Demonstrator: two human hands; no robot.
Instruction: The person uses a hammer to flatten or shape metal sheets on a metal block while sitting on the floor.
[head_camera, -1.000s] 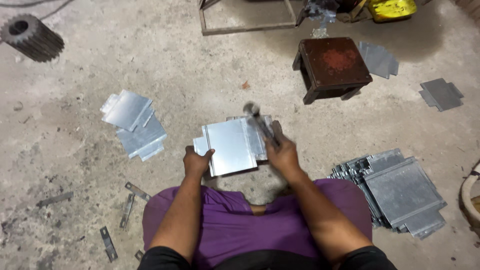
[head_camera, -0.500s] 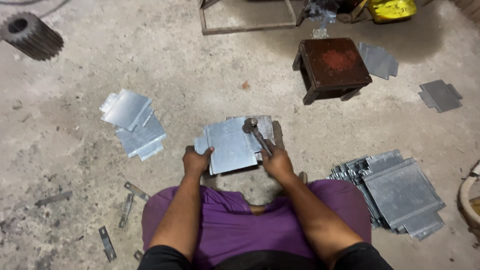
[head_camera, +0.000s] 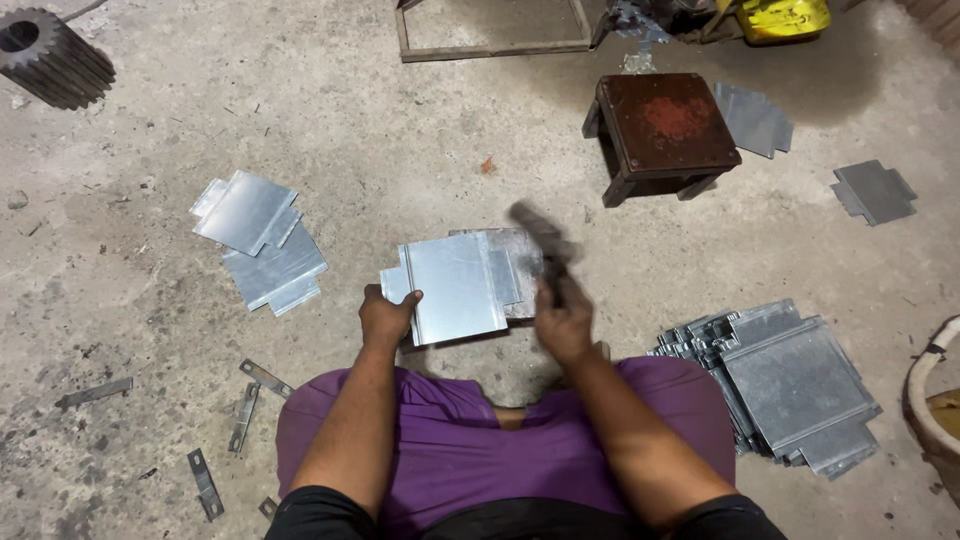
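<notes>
My left hand (head_camera: 385, 316) grips the near left edge of a shiny metal sheet (head_camera: 455, 285) that lies on the concrete floor in front of my knees. My right hand (head_camera: 563, 320) is closed on a hammer (head_camera: 540, 240), blurred by motion, with its head over the sheet's right edge. A darker metal plate (head_camera: 515, 262) shows under the sheet on the right.
A stack of cut metal sheets (head_camera: 790, 385) lies at my right, another small pile (head_camera: 260, 235) at the left. A low rusty stool (head_camera: 662, 130) stands ahead. A big gear (head_camera: 50, 55) sits far left. Several metal strips (head_camera: 245, 415) lie near my left knee.
The hammer came down toward the sheet half a second ago and now sits lifted and blurred over the sheet's right edge. My left hand stays on the sheet.
</notes>
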